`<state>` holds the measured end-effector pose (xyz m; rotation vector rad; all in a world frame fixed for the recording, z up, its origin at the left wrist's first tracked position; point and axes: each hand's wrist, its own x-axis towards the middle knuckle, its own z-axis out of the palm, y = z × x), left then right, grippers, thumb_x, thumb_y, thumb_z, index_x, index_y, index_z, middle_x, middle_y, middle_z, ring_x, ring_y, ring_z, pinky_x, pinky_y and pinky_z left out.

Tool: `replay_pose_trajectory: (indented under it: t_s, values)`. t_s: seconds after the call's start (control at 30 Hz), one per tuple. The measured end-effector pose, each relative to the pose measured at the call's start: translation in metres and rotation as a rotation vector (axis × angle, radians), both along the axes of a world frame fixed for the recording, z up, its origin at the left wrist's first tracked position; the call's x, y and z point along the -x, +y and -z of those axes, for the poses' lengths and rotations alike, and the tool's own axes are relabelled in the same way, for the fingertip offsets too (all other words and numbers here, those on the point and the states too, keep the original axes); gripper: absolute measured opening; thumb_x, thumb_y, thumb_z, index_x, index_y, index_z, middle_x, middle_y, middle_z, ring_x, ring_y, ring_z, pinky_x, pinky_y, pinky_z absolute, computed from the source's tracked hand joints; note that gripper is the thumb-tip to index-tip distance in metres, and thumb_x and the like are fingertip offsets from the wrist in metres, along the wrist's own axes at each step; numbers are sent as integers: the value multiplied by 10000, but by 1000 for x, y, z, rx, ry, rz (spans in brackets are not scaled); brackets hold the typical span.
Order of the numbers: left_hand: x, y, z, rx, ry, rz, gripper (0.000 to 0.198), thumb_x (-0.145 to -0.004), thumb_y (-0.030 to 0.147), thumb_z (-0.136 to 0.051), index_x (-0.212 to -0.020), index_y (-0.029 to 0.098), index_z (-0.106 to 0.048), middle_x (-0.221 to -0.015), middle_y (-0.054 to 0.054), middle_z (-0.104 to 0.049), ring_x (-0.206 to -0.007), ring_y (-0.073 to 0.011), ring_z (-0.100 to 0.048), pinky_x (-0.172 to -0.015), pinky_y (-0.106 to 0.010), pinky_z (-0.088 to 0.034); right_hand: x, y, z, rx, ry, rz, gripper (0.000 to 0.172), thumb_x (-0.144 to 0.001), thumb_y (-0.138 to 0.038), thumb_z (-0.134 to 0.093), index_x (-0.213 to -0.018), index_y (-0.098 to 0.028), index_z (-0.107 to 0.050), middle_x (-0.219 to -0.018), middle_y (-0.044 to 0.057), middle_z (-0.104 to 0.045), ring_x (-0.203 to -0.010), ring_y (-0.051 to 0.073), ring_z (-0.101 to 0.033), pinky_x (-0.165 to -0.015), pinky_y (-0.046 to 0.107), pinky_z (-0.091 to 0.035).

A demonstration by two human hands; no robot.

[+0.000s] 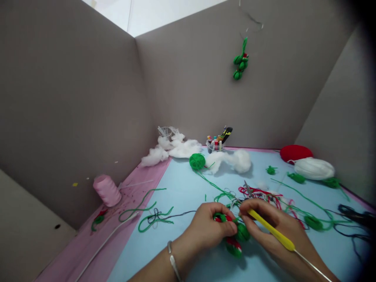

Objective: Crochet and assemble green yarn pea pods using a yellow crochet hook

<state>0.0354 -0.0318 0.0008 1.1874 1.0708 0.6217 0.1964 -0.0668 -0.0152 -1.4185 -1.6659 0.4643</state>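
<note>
My left hand [210, 225], with a silver bangle at the wrist, is closed around a small green crocheted piece [242, 232] that has red and white parts. Thumb and forefinger pinch it over the blue mat. Close beside it, my right hand [274, 227] grips a crochet hook [272, 230] with a yellow handle and a thin metal shaft slanting down to the right. The fingertips of that hand nearly meet the piece; whether they also pinch yarn is too small to tell. Just behind the hands lie scissors [248, 188] among red, white and green yarn scraps [268, 194].
A green yarn ball [197, 161], white stuffing [188, 149] and a cup of pens [215, 146] stand at the back. Red yarn [296, 153] and white yarn [314, 169] lie right. Left are a pink thread cone [107, 190] and a white cable [107, 243]. A green crocheted ornament [241, 64] hangs on the wall.
</note>
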Motion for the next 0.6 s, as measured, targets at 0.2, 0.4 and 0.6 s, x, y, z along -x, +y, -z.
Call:
replay_pose_trajectory:
  t_s: [0.2,0.4,0.6]
  values:
    - [-1,-1,5,65,2,45,124,-519,207,-613,-615,171,-544,-432,63,-471,-411,-104,-439,-465,-258,-377,2,-1,8,-100,-103,76,51,-747,-248,-543,-730,-248,-591,-706,-9,-664,-613,161,-635,-596,237,-502]
    - [0,0,6,-20,37,-54,110,-548,169,-618,-642,155,-563,-463,58,-490,-444,-90,-444,-486,-232,-379,-5,1,12,-234,-133,21,67,-776,-268,-580,-748,-255,-640,-751,3,-699,-656,175,-673,-625,248,-532]
    - [0,-2,-3,-193,133,-204,89,-583,69,-581,-634,142,-584,-534,53,-485,-501,-70,-407,-504,-190,-347,-1,-5,16,-221,87,123,247,-818,-391,-591,-1022,-301,-698,-948,17,-736,-881,234,-683,-818,339,-546]
